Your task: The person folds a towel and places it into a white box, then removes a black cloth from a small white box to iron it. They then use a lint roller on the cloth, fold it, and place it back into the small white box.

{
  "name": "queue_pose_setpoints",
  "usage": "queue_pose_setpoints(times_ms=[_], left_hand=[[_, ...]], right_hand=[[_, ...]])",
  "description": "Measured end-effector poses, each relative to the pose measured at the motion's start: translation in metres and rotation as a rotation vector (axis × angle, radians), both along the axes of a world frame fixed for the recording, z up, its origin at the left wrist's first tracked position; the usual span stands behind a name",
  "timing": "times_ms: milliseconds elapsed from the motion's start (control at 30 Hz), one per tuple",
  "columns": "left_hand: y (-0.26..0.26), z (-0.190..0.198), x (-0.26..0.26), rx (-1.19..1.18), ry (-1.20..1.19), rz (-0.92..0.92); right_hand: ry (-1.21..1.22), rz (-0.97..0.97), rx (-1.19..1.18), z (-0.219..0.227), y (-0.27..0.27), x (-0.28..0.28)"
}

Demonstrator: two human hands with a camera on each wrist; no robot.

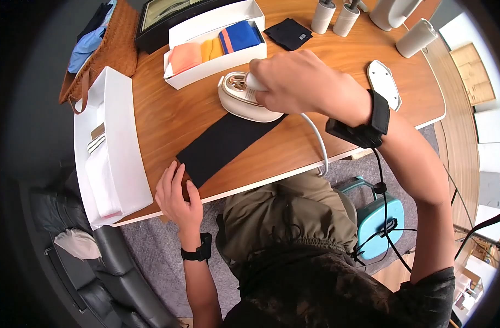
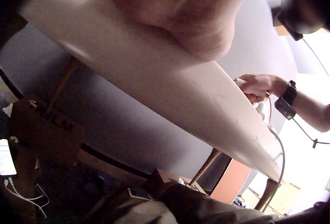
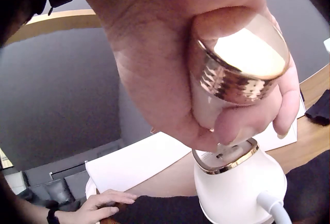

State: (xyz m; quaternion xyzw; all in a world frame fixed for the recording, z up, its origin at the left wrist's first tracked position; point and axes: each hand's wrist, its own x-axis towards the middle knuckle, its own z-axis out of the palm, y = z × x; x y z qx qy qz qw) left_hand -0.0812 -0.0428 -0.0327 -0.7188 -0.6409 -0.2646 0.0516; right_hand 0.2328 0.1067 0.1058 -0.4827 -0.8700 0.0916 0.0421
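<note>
My right hand [image 1: 302, 82] grips the handle of a small white handheld iron [image 1: 233, 104] with gold trim. In the right wrist view, the fingers wrap round its gold-banded handle [image 3: 234, 87], above the white iron body. The iron's base overlaps the far end of a long folded black cloth [image 1: 222, 147] lying flat on the wooden table. At the cloth's near left end is my left hand [image 1: 179, 199], its fingers extended and fingertips right at the corner. The left wrist view shows mostly the underside of that hand at the table edge.
Behind the iron, a white box [image 1: 217, 61] holds folded coral, yellow and blue cloths, with a folded black cloth [image 1: 288, 34] beside it. Another white box [image 1: 119, 147] lines the left edge. Lint rollers [image 1: 345, 21] and a white plate [image 1: 385, 82] stand right; a cord [image 1: 320, 139] drops off the front.
</note>
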Motion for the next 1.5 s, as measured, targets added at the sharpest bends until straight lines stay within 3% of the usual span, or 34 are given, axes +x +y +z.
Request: queue_pose_setpoints(times_ms=[333,533,833,1033,1500], left_hand=[[0.0,-0.003,-0.002,0.015,0.001,-0.023],[-0.004,0.01,0.007,-0.03,-0.037,-0.05],[0.024,0.023,0.09,-0.081,-0.089,-0.321],[0.03,0.024,0.105,-0.15,-0.095,-0.21],[0.031,0.021,0.109,-0.169,-0.031,-0.178]], right_hand=[[-0.048,-0.011,-0.129,0.015,-0.01,-0.003],[0.007,0.01,-0.09,0.005,-0.006,-0.002],[0.028,-0.007,-0.05,0.001,-0.002,-0.009],[0.039,0.063,0.015,-0.004,-0.006,-0.002],[0.007,0.067,0.065,-0.003,-0.004,0.02]])
